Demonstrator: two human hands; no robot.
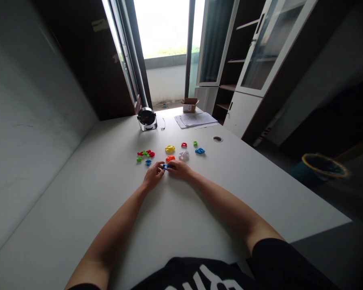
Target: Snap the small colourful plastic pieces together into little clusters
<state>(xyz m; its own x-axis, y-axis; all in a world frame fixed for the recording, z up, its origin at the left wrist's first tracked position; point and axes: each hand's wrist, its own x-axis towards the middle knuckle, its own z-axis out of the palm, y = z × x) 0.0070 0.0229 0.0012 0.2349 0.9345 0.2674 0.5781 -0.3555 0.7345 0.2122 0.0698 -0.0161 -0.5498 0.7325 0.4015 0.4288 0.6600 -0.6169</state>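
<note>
My left hand (154, 175) and my right hand (178, 168) meet over the white table, and both grip a small blue piece (165, 166) between their fingertips. Just beyond them lies an orange piece (170, 158), with a yellow piece (170, 149) behind it. A white piece (184, 155) rests past my right hand. To the left are red pieces (151, 154), green pieces (139, 160) and another blue piece (148, 162). Farther right sit a blue piece (200, 151), a red piece (184, 145) and a green piece (195, 143).
A round black device on a stand (147, 117) is at the table's far side. Papers (196, 119) and an open cardboard box (189, 105) are at the back right, near a round table hole (218, 139). A bin (314, 169) stands on the floor at right.
</note>
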